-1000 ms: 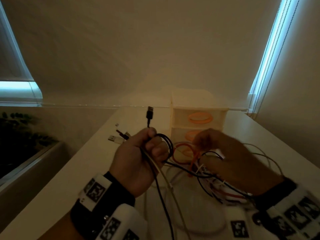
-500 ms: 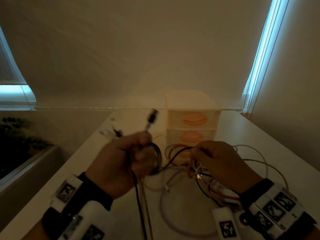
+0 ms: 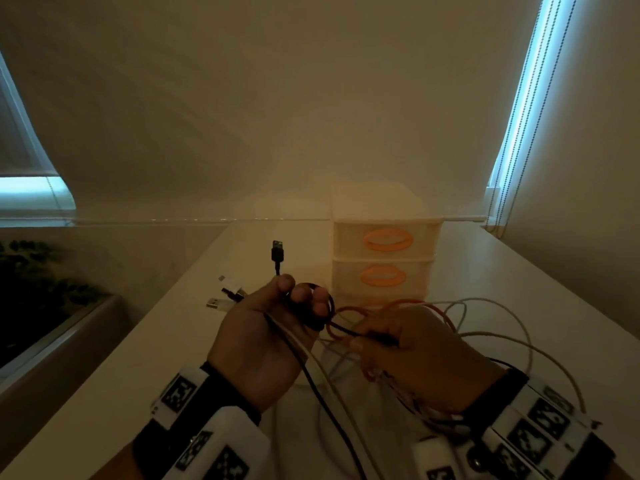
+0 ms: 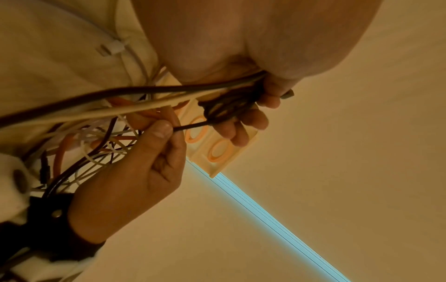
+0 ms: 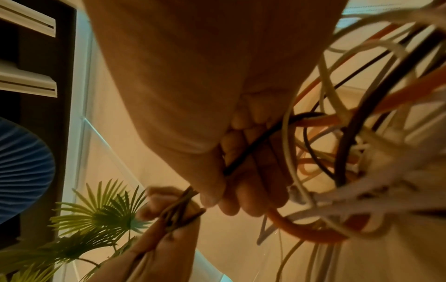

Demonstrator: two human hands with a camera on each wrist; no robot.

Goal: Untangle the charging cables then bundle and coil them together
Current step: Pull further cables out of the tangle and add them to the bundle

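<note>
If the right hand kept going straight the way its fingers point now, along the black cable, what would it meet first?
Most likely the left hand. The right hand pinches the black cable, which runs tight across a short gap into the coil in the left hand's grip. The drawer unit sits farther back; depth is unclear.

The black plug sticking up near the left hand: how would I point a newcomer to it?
Start at the cream drawer unit with orange handles at the back of the table. Just left of it, the left hand grips coiled black cable. The black plug stands upright above its fingers; the other plugs point sideways.
</note>
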